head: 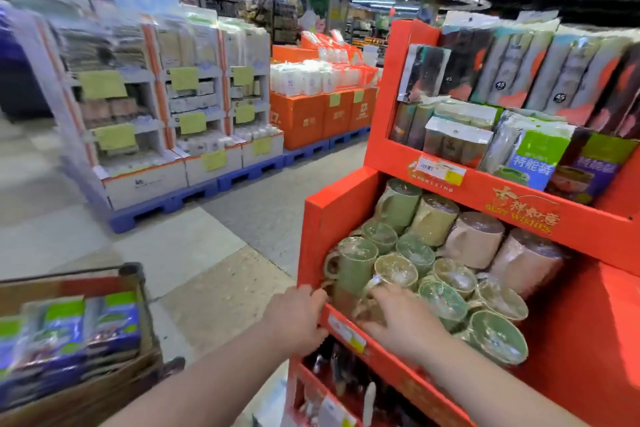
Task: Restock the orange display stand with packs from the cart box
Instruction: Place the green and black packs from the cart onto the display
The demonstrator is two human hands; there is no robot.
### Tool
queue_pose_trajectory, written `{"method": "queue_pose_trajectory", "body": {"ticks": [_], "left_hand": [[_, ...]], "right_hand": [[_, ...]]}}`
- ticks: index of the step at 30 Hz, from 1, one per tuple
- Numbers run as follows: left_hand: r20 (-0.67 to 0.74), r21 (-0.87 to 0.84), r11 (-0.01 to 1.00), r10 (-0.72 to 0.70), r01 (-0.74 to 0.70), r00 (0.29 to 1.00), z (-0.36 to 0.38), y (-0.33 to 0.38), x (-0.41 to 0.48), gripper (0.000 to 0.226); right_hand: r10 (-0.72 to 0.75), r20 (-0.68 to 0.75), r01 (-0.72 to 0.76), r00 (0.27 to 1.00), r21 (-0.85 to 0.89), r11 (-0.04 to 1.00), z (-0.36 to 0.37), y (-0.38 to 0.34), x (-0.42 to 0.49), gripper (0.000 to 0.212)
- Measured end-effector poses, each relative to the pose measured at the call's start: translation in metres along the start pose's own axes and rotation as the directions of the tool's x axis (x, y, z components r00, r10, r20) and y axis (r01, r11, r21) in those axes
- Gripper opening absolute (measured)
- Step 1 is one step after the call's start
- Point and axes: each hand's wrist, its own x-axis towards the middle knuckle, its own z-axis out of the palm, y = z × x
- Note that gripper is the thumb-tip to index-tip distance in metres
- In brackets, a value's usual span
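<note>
- Plainly, no pack was in either hand; both hands were at the orange display stand (341,215), on its middle shelf.
- The left hand (298,315) gripped the front lip of that shelf at its left corner, fingers curled over the edge.
- The right hand (398,321) lay inside the shelf near the front edge, fingers stretched forward and resting on the wrapped mugs (355,265); it looked released, closed on nothing, though blur softened the fingertips.
- The green and purple packs (69,326) sat in the cardboard cart box (114,381) at the person's left, well apart from the stand, standing side by side along the box's near side.
- Look-alike shelf packs (535,154) stood on the top shelf towards its right end, behind the front lip.
- By my reading, the step in hand was steadying the stand and tidying the mugs, not loading.
- The next move would call for letting go of the shelf, reaching left to the box, grasping one pack and lifting it up to the top shelf beside its like, without knocking the mugs.
</note>
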Motion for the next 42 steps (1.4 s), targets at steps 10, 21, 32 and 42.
{"method": "queue_pose_trajectory", "body": {"ticks": [10, 21, 32, 42], "left_hand": [[0.149, -0.009, 0.931, -0.360, 0.366, 0.921, 0.052, -0.086, -0.127, 0.052], [0.184, -0.042, 0.850, -0.509, 0.524, 0.841, 0.052, -0.208, -0.200, 0.053], [0.106, -0.044, 0.843, -0.529, 0.536, 0.842, 0.028, -0.353, -0.238, 0.054], [0.034, -0.111, 0.807, -0.580, 0.579, 0.814, 0.012, -0.427, -0.231, 0.056]], "right_hand": [[-0.343, -0.051, 0.344, 0.938, 0.007, 0.939, -0.005, -0.130, 0.015, 0.054], [-0.471, 0.056, 0.470, 0.880, 0.024, 0.882, 0.042, -0.269, 0.048, 0.052], [-0.389, 0.325, 0.405, 0.862, 0.020, 0.914, 0.129, -0.373, 0.066, 0.041], [-0.364, 0.443, 0.403, 0.819, 0.006, 0.915, 0.159, -0.419, 0.105, 0.048]]}}
